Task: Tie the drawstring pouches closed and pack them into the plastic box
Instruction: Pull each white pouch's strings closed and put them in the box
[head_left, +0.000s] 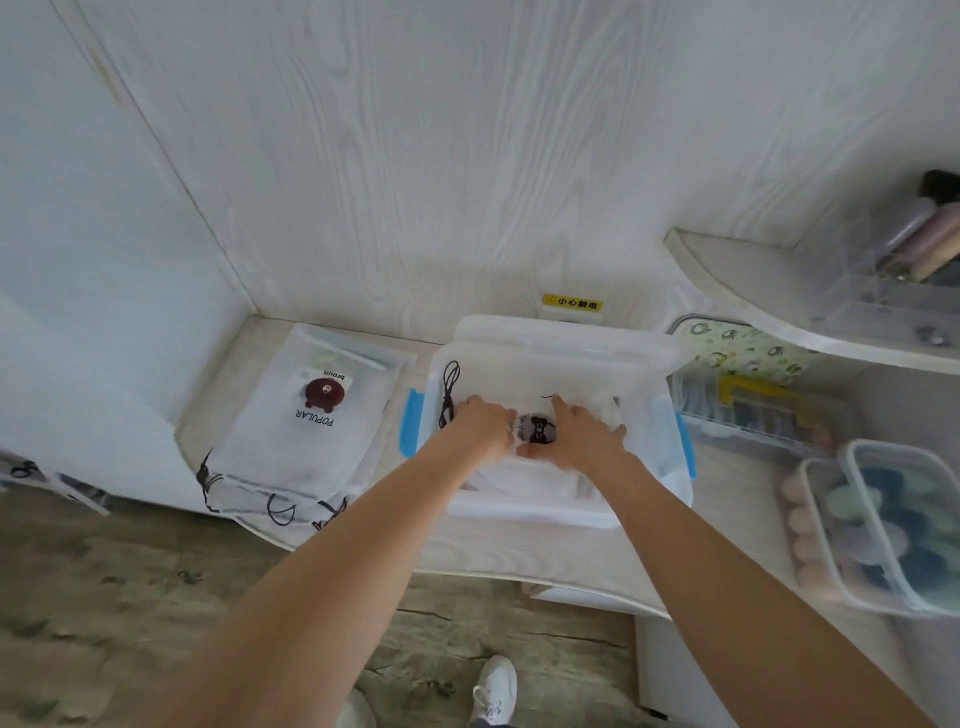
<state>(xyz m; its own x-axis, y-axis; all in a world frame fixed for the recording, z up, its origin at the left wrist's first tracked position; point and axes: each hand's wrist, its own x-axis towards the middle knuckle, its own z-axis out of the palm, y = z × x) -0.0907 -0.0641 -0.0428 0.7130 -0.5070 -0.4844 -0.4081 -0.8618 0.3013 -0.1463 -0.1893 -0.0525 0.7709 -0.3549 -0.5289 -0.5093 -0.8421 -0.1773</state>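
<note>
A clear plastic box with blue latches sits on the pale counter, its lid leaning behind it. Inside lies a white drawstring pouch with a dark bear print; its black cord loops up at the box's left wall. My left hand and my right hand both rest flat on this pouch inside the box, fingers spread, one on each side of the print. Left of the box, a stack of white pouches lies on the counter, the top one showing a brown bear and "POPULAR", black cords hanging off the near edge.
Two clear containers holding round coloured items stand at the right on the counter. Behind them lies a clear box with yellow and dark contents and a patterned lid. A shelf juts out above right. The wall stands close behind.
</note>
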